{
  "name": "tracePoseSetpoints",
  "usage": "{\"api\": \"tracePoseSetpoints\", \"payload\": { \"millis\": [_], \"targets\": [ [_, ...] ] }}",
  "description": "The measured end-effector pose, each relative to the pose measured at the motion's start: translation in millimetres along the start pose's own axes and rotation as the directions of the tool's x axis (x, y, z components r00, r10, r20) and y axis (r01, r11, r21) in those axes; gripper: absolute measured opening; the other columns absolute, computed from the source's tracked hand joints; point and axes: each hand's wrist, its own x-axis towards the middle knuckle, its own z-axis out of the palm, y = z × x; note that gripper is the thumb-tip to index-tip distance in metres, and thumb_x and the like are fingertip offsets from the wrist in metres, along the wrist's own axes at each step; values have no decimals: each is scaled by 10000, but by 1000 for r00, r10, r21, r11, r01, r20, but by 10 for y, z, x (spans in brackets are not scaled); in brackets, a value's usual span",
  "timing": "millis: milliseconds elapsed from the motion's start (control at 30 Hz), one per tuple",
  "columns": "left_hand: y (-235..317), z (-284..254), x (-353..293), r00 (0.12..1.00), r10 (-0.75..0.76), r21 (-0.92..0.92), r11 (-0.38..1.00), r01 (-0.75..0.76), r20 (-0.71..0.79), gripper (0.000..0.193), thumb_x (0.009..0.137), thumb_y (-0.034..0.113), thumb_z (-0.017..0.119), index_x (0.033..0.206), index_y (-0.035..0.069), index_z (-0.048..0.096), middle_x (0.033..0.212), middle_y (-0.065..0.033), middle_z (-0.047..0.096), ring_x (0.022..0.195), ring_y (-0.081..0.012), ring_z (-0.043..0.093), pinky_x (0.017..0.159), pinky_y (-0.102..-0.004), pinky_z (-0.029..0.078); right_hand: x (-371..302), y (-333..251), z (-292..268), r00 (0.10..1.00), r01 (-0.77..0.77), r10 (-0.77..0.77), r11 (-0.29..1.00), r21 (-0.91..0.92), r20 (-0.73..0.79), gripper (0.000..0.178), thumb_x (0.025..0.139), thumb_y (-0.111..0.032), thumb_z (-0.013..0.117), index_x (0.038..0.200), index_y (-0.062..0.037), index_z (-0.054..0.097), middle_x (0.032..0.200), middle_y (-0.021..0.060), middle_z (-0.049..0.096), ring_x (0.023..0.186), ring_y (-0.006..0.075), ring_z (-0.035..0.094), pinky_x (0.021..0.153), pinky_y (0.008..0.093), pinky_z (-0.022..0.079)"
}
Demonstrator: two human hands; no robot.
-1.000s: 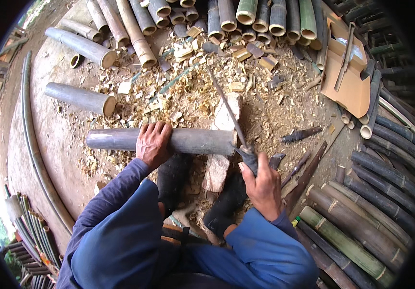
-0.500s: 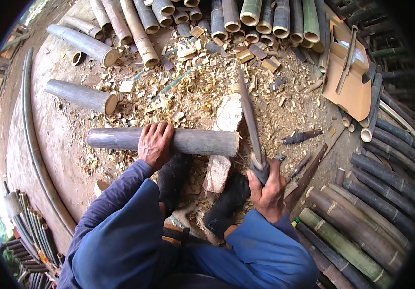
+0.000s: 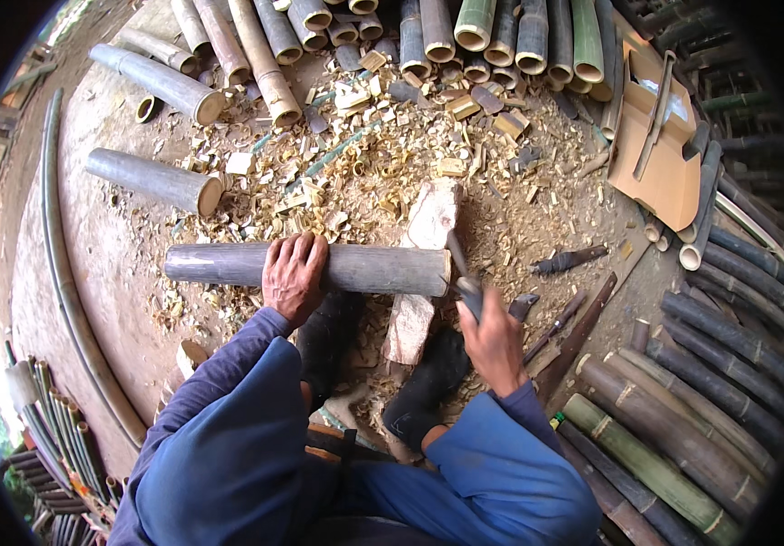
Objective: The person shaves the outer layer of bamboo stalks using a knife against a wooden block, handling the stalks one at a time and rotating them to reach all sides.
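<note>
A dark bamboo section (image 3: 374, 269) lies sideways in front of me, its right part resting across a pale block (image 3: 410, 329). My left hand (image 3: 295, 282) is wrapped over the middle of the bamboo, holding it down. In my right hand (image 3: 494, 341) is the handle of a machete (image 3: 458, 252). The blade is seen nearly edge-on, close beside the bamboo's cut right end; whether it touches, I cannot tell. My dark-covered feet stand on either side of the block's near part.
Wood chips (image 3: 337, 182) litter the ground beyond the block. Two loose bamboo sections, one nearer (image 3: 151, 180), lie at the left. Cut bamboo (image 3: 528, 36) is stacked at the far side and right. A cardboard box (image 3: 651, 155) stands far right; a dark-wrapped tool (image 3: 569, 259) lies right.
My right hand has moved up and slightly left, and the machete blade has swung from standing long and raised to down beside the bamboo's right end. My left hand keeps its place.
</note>
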Motion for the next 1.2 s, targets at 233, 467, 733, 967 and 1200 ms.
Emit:
{"api": "tracePoseSetpoints", "payload": {
  "millis": [233, 467, 733, 967, 1200],
  "targets": [
    [-232, -316, 243, 878, -9, -51, 998, 38, 478, 958, 623, 359, 936, 1432, 105, 490, 1338, -166, 559, 1279, -366, 547, 1088, -504, 444, -83, -230, -332, 998, 50, -43, 984, 172, -48, 359, 1025, -355, 659, 1054, -9, 568, 859, 282, 696, 738, 501, 683, 610, 560, 510],
    [-358, -262, 535, 751, 29, -141, 986, 86, 659, 683, 582, 433, 923, 1087, 96, 610, 972, -161, 727, 959, -380, 729, 923, -527, 537, -38, 156, 194, 999, 23, -23, 1000, 11, -48, 352, 1030, -330, 657, 1092, -3, 543, 814, 275, 689, 705, 471, 695, 572, 531, 518],
    [-408, -351, 439, 780, 36, -153, 985, 77, 625, 653, 588, 408, 927, 1077, 103, 620, 995, -166, 733, 980, -396, 727, 901, -533, 537, -70, -467, -407, 919, 309, -222, 919, 246, -326, 333, 1028, -323, 662, 1068, -21, 528, 832, 273, 697, 702, 444, 710, 565, 496, 533],
    [-382, -245, 424, 762, 56, -186, 979, 86, 646, 657, 583, 408, 933, 1074, 100, 623, 994, -158, 733, 979, -392, 728, 901, -529, 539, 62, -147, -155, 997, 30, -27, 999, -39, 66, 328, 1028, -308, 657, 1070, -12, 522, 785, 276, 692, 729, 468, 704, 578, 530, 531],
    [-322, -379, 515, 755, 4, -139, 984, 114, 655, 666, 567, 390, 933, 1084, 95, 636, 1012, -168, 732, 987, -379, 731, 883, -512, 555, -26, -210, -165, 990, 107, -89, 981, 162, -113, 330, 1024, -312, 671, 1044, -14, 533, 783, 256, 687, 693, 469, 701, 573, 513, 534]
  ]
}}
